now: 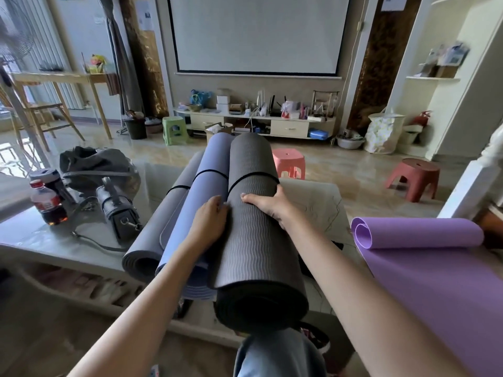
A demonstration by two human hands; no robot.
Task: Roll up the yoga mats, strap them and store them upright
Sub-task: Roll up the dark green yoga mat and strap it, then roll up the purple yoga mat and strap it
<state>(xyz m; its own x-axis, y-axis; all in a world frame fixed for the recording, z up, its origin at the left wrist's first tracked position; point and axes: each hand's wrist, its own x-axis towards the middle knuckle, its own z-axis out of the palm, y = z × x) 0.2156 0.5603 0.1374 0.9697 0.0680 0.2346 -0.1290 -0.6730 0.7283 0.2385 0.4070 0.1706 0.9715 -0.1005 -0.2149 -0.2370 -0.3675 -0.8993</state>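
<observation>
Both hands rest on the dark grey ribbed rolled foam mat [253,240] lying on the pale glass-topped table [40,235]: the left hand [211,217] lies flat with straight fingers along its seam, while the right hand [268,204] curls over the top, thumb across. Just beyond the fingertips a thin black elastic strap [253,176] circles it, and left of the left hand lie a strapped blue rolled mat [206,186] and a lighter grey rolled mat [160,221]. Rolling and strapping look finished for these three, so next likely comes a firm two-handed lift to stand them upright, though the purple foam mat [424,251] right of the right hand is only partly rolled.

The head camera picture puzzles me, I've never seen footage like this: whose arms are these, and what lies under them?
No machine here: a person wears a camera on the head, looking down at their own arms. Three rolled, strapped mats lie side by side on a pale table: a light grey rolled mat, a blue-violet rolled mat and a dark grey ribbed rolled mat. The left hand rests on the blue-violet one; the right hand grasps the dark grey one. A purple foam mat lies part unrolled, right.
</observation>
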